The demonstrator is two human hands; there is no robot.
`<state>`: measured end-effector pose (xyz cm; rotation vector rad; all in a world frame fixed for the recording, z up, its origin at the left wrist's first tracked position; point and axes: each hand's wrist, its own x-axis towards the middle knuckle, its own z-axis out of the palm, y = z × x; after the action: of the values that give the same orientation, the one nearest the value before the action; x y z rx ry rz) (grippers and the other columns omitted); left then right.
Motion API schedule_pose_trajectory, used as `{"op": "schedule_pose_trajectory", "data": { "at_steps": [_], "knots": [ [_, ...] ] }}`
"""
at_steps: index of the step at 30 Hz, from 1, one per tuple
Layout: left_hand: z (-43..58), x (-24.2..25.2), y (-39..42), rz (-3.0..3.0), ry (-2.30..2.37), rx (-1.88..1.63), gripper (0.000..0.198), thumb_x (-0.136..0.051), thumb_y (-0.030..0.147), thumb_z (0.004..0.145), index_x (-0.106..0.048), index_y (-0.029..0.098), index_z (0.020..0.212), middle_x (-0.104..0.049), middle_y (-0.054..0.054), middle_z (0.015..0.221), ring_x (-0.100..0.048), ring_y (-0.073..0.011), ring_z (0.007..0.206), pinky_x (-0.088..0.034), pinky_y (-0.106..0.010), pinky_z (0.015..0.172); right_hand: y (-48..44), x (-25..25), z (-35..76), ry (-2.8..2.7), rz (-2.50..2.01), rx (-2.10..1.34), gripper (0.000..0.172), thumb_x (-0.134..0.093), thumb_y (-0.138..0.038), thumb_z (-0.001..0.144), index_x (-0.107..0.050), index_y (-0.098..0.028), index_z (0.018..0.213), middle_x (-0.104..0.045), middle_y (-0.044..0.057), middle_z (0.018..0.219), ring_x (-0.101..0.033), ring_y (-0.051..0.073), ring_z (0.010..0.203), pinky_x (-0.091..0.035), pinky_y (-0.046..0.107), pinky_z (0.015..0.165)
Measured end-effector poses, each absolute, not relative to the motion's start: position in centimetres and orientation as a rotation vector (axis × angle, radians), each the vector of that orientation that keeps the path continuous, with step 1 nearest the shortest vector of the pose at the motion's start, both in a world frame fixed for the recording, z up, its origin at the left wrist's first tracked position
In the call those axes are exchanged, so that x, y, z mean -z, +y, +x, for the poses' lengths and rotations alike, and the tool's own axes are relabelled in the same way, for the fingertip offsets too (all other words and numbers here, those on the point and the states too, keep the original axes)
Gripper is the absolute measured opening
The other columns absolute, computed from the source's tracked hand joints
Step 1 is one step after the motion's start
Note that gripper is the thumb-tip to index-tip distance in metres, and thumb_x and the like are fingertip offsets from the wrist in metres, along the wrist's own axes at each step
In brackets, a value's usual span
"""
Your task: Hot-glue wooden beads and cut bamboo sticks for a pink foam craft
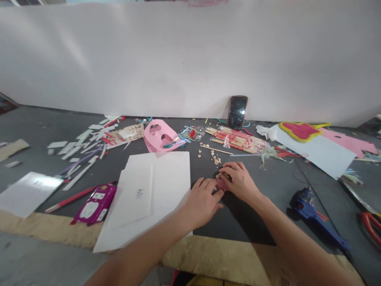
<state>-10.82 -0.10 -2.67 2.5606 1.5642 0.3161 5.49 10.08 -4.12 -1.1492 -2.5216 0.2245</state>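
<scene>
Close together over the dark tabletop, my left hand [204,201] and my right hand [240,182] meet at a small pink piece [221,184]. The left fingers are bent and closed against its left side. From the right, my other hand pinches at the piece, its fingertips beside a few tiny tan bits on or next to it. Fingers hide most of the pink piece, so its full shape cannot be made out. Just beyond lie loose small tan flower-shaped bits [216,160] and a thin wooden stick [216,149].
White foam sheets [175,174] lie left, beside a purple packet [97,204]. A blue glue gun [315,216] and red-handled pliers [372,224] are at right. Behind are a pink cutout [153,137], bundled sticks [241,139] and a phone [237,112] against the white wall.
</scene>
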Motion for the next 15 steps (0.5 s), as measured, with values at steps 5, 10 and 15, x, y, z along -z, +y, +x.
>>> {"op": "schedule_pose_trajectory", "data": {
  "at_steps": [5,10,15],
  "knots": [
    [-10.82,2.82,-0.11,2.555,1.565,-0.325,0.035,-0.059,0.037,0.084,-0.056,0.021,0.114,-0.055,-0.012,0.119,-0.049,-0.028,0.112,-0.036,-0.047,0.098,10.1,4.24,5.43,-2.528,-1.143,-0.225,0.018,-0.055,-0.023,0.086,-0.07,-0.024,0.095,-0.065,0.007,0.107,-0.052,0.025,0.101,-0.046,0.04,0.083],
    [-10.81,2.87,-0.14,2.546,1.564,-0.323,0.035,-0.059,0.037,0.084,-0.056,0.021,0.116,-0.055,-0.011,0.12,-0.049,-0.028,0.113,-0.035,-0.048,0.099,9.92,4.05,5.63,-2.521,-1.137,-0.221,0.02,-0.056,-0.026,0.086,-0.069,-0.024,0.101,-0.065,0.007,0.108,-0.052,0.025,0.102,-0.046,0.04,0.084],
    [-10.78,2.66,-0.18,2.534,1.565,-0.298,0.038,-0.057,0.035,0.085,-0.054,0.021,0.12,-0.054,-0.012,0.121,-0.048,-0.0281,0.114,-0.035,-0.048,0.101,9.59,3.62,6.35,-2.492,-1.181,-0.199,0.021,-0.059,-0.031,0.083,-0.068,-0.021,0.1,-0.065,0.009,0.108,-0.052,0.026,0.103,-0.045,0.041,0.086]
  ]
}}
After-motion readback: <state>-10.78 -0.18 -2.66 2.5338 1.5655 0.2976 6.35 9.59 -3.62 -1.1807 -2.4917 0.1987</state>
